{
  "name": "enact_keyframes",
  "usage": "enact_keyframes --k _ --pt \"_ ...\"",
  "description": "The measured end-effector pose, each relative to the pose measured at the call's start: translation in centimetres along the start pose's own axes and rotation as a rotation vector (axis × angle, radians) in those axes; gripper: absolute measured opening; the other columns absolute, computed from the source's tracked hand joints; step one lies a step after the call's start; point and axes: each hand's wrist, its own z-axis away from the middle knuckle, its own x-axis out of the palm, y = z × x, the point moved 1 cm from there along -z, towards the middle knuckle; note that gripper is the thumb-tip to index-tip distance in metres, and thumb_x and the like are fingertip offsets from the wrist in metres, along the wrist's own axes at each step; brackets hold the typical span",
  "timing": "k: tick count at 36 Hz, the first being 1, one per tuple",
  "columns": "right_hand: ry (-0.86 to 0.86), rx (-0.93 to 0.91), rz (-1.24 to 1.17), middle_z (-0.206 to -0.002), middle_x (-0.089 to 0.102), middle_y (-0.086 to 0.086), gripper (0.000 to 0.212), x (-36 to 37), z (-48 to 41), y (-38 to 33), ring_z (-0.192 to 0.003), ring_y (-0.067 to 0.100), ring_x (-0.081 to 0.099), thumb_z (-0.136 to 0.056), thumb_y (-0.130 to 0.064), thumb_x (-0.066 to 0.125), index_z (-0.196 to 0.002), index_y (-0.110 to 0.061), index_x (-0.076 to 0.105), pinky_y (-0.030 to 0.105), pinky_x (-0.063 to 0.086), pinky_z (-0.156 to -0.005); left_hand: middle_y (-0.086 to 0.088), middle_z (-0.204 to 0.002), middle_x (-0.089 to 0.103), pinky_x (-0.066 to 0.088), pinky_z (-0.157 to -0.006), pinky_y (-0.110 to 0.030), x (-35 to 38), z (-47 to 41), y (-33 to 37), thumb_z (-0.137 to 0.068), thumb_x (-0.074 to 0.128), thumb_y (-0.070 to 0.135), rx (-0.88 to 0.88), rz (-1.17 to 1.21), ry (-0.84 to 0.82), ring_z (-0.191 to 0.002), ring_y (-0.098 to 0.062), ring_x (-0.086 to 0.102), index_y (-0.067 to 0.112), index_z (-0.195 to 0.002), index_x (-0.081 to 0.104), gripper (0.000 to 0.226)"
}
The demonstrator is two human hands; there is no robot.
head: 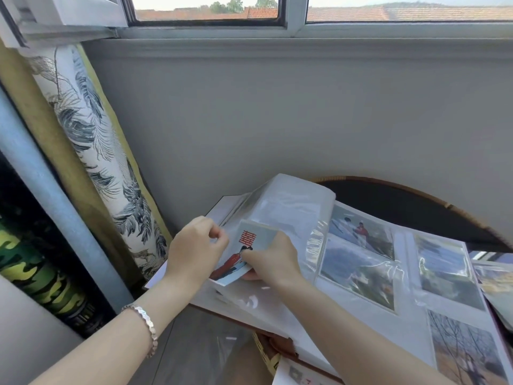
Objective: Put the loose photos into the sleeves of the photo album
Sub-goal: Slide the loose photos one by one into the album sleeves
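The loose photo [251,245], a figure in red under a red double-happiness sign, sits tilted over the left page of the photo album [277,309], its far end at the mouth of a clear sleeve [288,209]. The right hand [273,262] pinches it, thumb on top & fingers under, prob. so it can be steered in w/o bending. The left hand [194,251], bracelet [144,323] on the wrist, has thumb & forefinger closed on what looks like the sleeve's edge, I'd guess to hold the pocket open; the film's too clear to be sure. The album lies open, right page filled w/ prints [361,234], more loose photos [494,276] just beside its right edge. It rests partly on a dark round table [402,195] w/ a woven rim, near side overhanging toward the person. Behind: grey wall, window [208,9] w/ tiled roofs outside, leaf-print curtain [91,129] at left.
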Motion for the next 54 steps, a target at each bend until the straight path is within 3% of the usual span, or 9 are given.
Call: enact_keyframes --k 10,14,19,24,29,37,41,48,54 --pt "-0.046 -0.006 0.037 -0.075 0.064 0.000 0.025 -0.6 0.1 0.3 -0.054 0.013 0.065 -0.077 0.001 0.054 -0.096 -0.014 0.062 0.023 0.055 -0.048 -0.004 -0.078 0.062 0.052 -0.063 -0.039 0.3 -0.2 -0.2 -0.085 0.061 0.013 -0.020 0.013 0.005 -0.073 -0.024 0.058 0.006 -0.071 0.061 0.015" --pt "-0.063 0.030 0.032 -0.079 0.066 0.002 0.029 -0.8 0.1 0.2 -0.044 0.010 0.063 -0.078 -0.002 0.056 -0.104 -0.012 0.061 0.021 0.052 -0.042 -0.002 -0.074 0.059 0.051 -0.060 -0.037 0.4 0.1 -0.3 -0.085 0.061 0.013 -0.017 0.008 0.034 -0.070 -0.023 0.057 0.008 -0.071 0.060 0.015" --pt "-0.069 0.020 0.029 -0.086 0.066 0.004 0.033 -1.0 0.3 0.0 -0.053 0.014 0.066 -0.078 -0.002 0.056 -0.108 -0.016 0.060 0.020 0.051 -0.043 -0.002 -0.074 0.060 0.049 -0.058 -0.037 0.4 0.2 -0.1 -0.084 0.061 0.011 -0.012 0.027 0.098 -0.067 -0.025 0.056 0.008 -0.069 0.057 0.016" --pt "-0.057 0.021 0.054 -0.082 0.067 0.004 0.032 -1.1 0.4 0.2 -0.044 0.011 0.064 -0.078 -0.003 0.054 -0.107 -0.015 0.059 0.020 0.049 -0.040 -0.003 -0.076 0.061 0.049 -0.056 -0.037 0.2 0.3 0.2 -0.084 0.062 0.009 -0.008 0.026 0.131 -0.066 -0.028 0.057 0.008 -0.068 0.056 0.017" --pt "-0.056 0.011 0.058 -0.089 0.068 0.003 0.038 -1.1 0.4 0.4 -0.058 0.017 0.069 -0.076 -0.005 0.056 -0.112 -0.018 0.058 0.034 0.059 -0.055 -0.002 -0.081 0.066 0.052 -0.057 -0.038 0.2 0.3 0.3 -0.084 0.062 0.010 -0.006 0.011 0.121 -0.068 -0.028 0.059 0.009 -0.067 0.056 0.017" --pt "-0.133 0.008 -0.033 -0.084 0.066 0.006 0.024 -1.6 0.5 -1.1 -0.062 0.014 0.066 -0.081 0.001 0.055 -0.098 -0.015 0.061 0.024 0.056 -0.051 -0.002 -0.097 0.072 0.055 -0.065 -0.039 -0.1 0.4 0.4 -0.085 0.062 0.014 0.036 -0.038 0.056 -0.079 -0.029 0.066 0.010 -0.068 0.058 0.018" --pt "-0.144 -0.008 -0.011 -0.086 0.069 0.013 0.024 -1.4 0.1 -1.3 -0.069 0.021 0.070 -0.079 0.003 0.054 -0.095 -0.010 0.064 0.029 0.058 -0.055 -0.003 -0.093 0.073 0.057 -0.058 -0.038 -0.4 0.4 0.5 -0.084 0.054 0.023 0.087 -0.068 0.030 -0.074 -0.028 0.069 0.010 -0.066 0.059 0.023" --pt "-0.168 -0.045 0.004 -0.074 0.063 0.006 0.025 -1.3 -0.1 -1.5 -0.064 0.019 0.066 -0.080 0.004 0.054 -0.073 -0.020 0.056 0.027 0.058 -0.053 -0.003 -0.084 0.074 0.053 -0.054 -0.035 -0.2 0.5 0.4 -0.082 0.061 0.015 0.117 -0.108 0.010 -0.067 -0.030 0.068 0.010 -0.066 0.061 0.017" --pt "-0.101 -0.133 0.086 -0.088 0.069 0.011 0.024 -0.2 -0.9 -1.5 -0.083 0.026 0.069 -0.082 -0.004 0.061 -0.071 -0.025 0.056 0.048 0.058 -0.072 -0.002 -0.084 0.073 0.052 -0.056 -0.036 0.0 0.8 0.1 -0.085 0.063 0.020 0.123 -0.047 -0.039 -0.068 -0.027 0.067 0.012 -0.071 0.061 0.016"
